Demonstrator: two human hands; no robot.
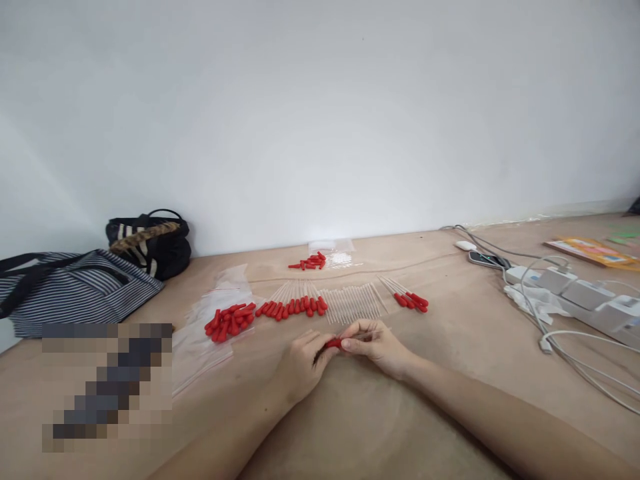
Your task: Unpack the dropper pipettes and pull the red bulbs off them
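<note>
Low over the table's front middle, my left hand [306,360] pinches one end of a red rubber bulb [333,343]. My right hand [374,347] meets it there, its closed fingers on a thin clear dropper tube whose tip shows past the knuckles. Just beyond my hands lies a row of bare glass dropper tubes [353,303]. Left of that row, droppers with red bulbs [293,307] fan out. To the right rest several more bulb-tipped droppers [413,301]. A heap of loose red bulbs [231,323] sits on plastic bags at the left.
Small red pieces [310,261] lie near the wall by a clear bag [331,245]. Striped [85,290] and black [175,253] bags stand at left. A power strip [585,293], white cables [575,340] and a dark device [485,259] occupy the right. One left patch is pixelated.
</note>
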